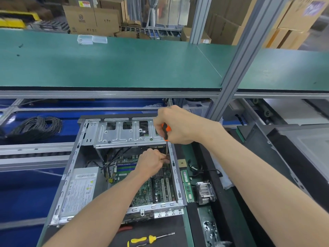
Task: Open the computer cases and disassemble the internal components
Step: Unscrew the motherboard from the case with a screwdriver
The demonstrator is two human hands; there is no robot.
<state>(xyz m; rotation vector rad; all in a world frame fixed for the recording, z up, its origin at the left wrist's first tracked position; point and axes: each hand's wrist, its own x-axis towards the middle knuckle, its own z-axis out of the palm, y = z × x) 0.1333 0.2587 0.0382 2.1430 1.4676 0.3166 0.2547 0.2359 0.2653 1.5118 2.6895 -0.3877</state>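
An open computer case (71,168) lies flat on the bench, its green motherboard (151,189) and silver power supply (80,191) exposed. My right hand (178,127) grips the orange-and-black handle of a screwdriver (166,131) held upright, its shaft pointing down into the case's far right corner. My left hand (151,163) is inside the case with its fingers pinched around the shaft's lower end near the tip. The tip itself is hidden by my fingers. A metal drive cage (124,134) spans the far end of the case.
Right of the case lie a RAM stick (187,186), a CPU chip (182,164), a finned heatsink (204,192) and a black cable (204,171). A yellow screwdriver (149,239) lies near the front edge. A coil of black cable (35,129) sits at left. Another case (293,148) stands at right.
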